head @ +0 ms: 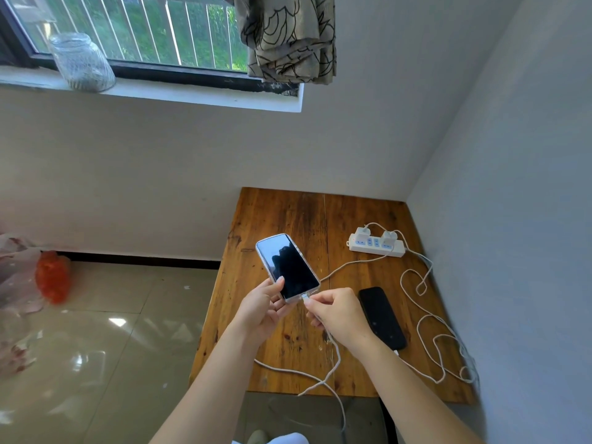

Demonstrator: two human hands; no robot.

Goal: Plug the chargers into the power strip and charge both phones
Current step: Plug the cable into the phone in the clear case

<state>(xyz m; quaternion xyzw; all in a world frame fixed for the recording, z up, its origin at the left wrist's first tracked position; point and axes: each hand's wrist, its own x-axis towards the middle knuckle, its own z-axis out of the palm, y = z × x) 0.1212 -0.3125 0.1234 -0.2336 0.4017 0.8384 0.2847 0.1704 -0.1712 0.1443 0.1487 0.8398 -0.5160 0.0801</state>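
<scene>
My left hand holds a phone in a clear case by its lower end, above the wooden table's left side, screen dark and facing up. My right hand pinches the white cable plug right at the phone's bottom port. That cable loops below my hands and over the table's front edge. A second, black phone lies flat on the table with a white cable at its near end. The white power strip sits at the back right with two white chargers plugged in.
The wooden table stands in a corner, walls behind and to the right. Loose white cable coils over its right side. A tiled floor lies to the left with a red bag. A glass jar stands on the windowsill.
</scene>
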